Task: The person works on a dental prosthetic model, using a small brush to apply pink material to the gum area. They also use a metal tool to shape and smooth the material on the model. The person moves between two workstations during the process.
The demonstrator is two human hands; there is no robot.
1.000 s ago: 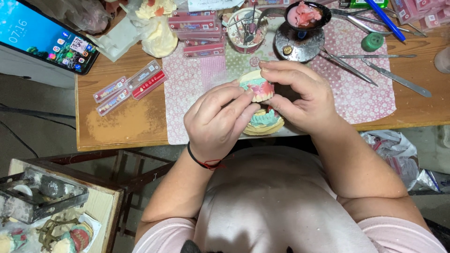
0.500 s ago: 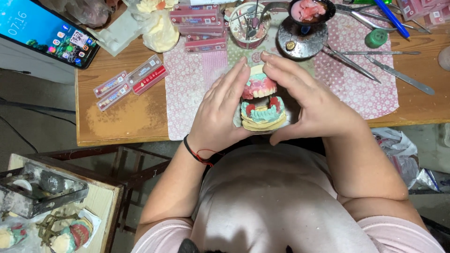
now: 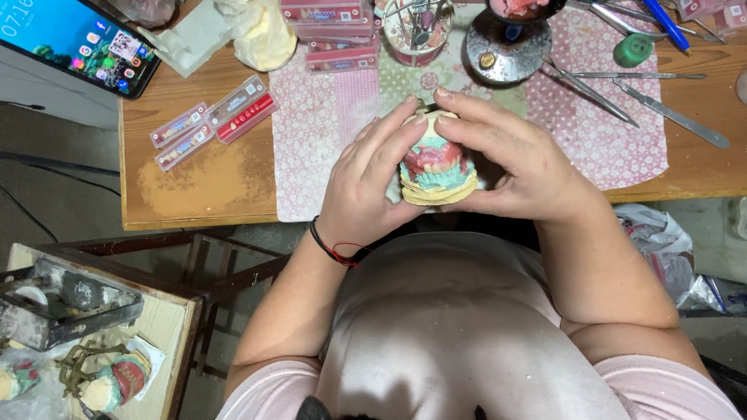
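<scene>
Near the centre of the frame, just above the front edge of the brown wooden bench, we cup a dental model between both hands: cream plaster bases above and below, with pink wax gums and a teal layer between them. Our left hand, with a dark cord bracelet at the wrist, wraps the model's left side with fingers curled close, and our right hand closes over its top and right side, so both are holding it and neither is spread wide. It hangs above a pink floral cloth mat, apparently not resting on it. Toward the upper middle sit a round metal burner stand and a small cup of instruments; long steel hand tools lie at the upper right, flat trays of artificial teeth at the upper left, and a lit phone in the far corner. We judge the main risk to be the two halves sliding apart or the wax deforming if our fingers press unevenly. A slack grip so near the bench edge could also let the model fall to the floor.
</scene>
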